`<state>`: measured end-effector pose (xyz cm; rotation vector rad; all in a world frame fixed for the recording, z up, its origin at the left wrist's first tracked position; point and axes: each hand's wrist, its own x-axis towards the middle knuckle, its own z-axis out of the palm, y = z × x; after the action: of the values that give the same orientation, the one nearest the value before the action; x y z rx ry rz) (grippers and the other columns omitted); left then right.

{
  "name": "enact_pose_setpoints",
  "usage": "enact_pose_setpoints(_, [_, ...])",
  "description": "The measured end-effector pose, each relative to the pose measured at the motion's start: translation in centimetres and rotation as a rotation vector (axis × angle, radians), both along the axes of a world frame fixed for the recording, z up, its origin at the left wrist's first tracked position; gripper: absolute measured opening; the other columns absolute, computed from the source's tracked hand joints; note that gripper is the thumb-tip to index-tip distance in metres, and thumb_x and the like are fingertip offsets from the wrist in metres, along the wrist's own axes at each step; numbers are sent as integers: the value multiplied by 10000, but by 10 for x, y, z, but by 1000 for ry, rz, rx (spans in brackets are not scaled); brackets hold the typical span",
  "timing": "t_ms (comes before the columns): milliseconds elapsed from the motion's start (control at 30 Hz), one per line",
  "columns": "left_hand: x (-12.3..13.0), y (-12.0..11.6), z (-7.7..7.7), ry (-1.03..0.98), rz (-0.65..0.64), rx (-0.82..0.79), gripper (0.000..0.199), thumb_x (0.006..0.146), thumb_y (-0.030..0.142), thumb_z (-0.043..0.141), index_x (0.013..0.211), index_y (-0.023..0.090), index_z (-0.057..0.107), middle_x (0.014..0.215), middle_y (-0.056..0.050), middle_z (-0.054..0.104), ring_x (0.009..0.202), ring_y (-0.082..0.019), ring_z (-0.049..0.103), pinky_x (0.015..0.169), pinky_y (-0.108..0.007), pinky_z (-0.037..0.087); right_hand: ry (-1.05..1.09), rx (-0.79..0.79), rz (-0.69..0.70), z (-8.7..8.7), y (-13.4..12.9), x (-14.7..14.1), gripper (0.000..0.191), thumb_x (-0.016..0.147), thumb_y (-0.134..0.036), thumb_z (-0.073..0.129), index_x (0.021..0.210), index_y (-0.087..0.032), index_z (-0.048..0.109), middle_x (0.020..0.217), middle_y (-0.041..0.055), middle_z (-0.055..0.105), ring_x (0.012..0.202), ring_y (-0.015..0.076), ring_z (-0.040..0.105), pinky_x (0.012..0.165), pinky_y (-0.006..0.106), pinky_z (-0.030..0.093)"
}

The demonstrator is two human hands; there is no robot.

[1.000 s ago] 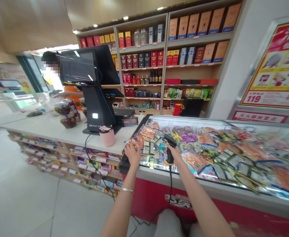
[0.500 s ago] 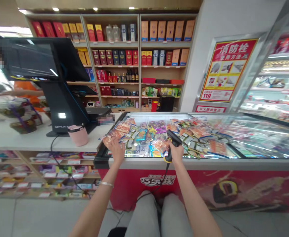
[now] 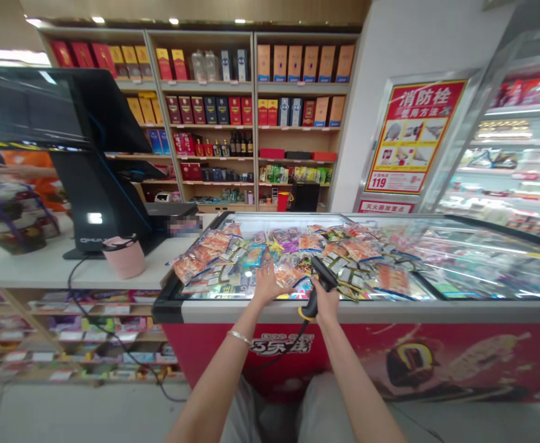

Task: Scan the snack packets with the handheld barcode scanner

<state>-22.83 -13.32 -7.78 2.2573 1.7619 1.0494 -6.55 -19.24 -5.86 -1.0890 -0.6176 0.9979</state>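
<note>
My right hand [image 3: 326,300] is wrapped round the handle of a black barcode scanner [image 3: 324,274] with yellow trim. Its cable hangs down over the freezer's front. With fingers spread, my left hand [image 3: 269,284] is over the glass top, beside a clear packet of reddish food [image 3: 291,272]; whether it touches the packet I cannot tell. Several more snack packets lie on the glass, among them a blue packet [image 3: 254,255], a purple one [image 3: 290,240] and a pile of reddish packets [image 3: 196,261] at the left end.
The chest freezer [image 3: 270,312] stretches across in front of my legs. On the white counter [image 3: 154,271] at left stand a pink cup [image 3: 125,257] and a black checkout terminal [image 3: 106,184]. A person in orange [image 3: 34,166] is partly hidden behind the terminal. Shelves of boxes [image 3: 208,111] line the back wall.
My left hand has moved right from the packets at the left end to the middle, near the scanner. The scanner stays in my right hand. The view has shifted slightly.
</note>
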Motion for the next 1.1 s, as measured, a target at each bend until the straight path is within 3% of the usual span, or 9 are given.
enact_pose_setpoints(100, [-1,2,-4,60,-24,-6,1070,508,673,723,1353,122,364,1271,-225,510,1235,-397,429,1049,-527,251,70,-20,-81,9,2,-3,300,613,-410,737,700,-200,541,456,-36,533,399,156,544,382,248,424])
enact_pose_setpoints(300, [-8,42,-1,136,-36,0,1020,548,531,757,1373,104,335,1211,-218,533,1176,-396,466,1016,-527,292,76,109,142,30,27,9,320,659,-449,712,767,-168,605,559,6,616,503,175,613,489,263,498])
enact_pose_setpoints(433, [-16,82,13,121,-17,77,938,594,410,739,1370,83,327,1191,-197,523,1163,-363,460,1000,-489,336,12,161,250,28,46,12,386,629,-482,771,754,-151,619,594,34,638,530,183,625,509,268,496])
enact_pose_setpoints(633, [-16,116,29,-28,29,204,755,642,298,699,1314,163,383,1279,-158,452,1163,-317,479,967,-453,403,-23,197,378,20,69,1,327,630,-445,757,691,-162,605,488,-10,557,398,108,474,403,220,389])
enact_pose_setpoints(800, [-27,130,27,-341,29,184,602,706,223,648,1272,217,441,1297,-131,377,830,-166,629,749,-347,533,53,161,447,27,88,1,301,588,-396,752,713,-162,611,502,-20,553,394,95,466,377,200,372])
enact_pose_setpoints(900, [-34,132,29,-456,7,270,567,725,198,627,1263,210,451,1291,-127,337,852,-146,618,782,-342,543,70,167,487,29,89,1,322,608,-417,735,753,-164,599,548,-11,584,384,97,481,363,202,379])
enact_pose_setpoints(1100, [-32,123,46,-465,-42,386,648,712,211,646,1315,228,410,1305,-118,308,905,-158,598,896,-389,511,-74,157,629,23,78,-3,344,691,-478,695,731,-183,522,495,-28,553,332,122,487,323,217,375])
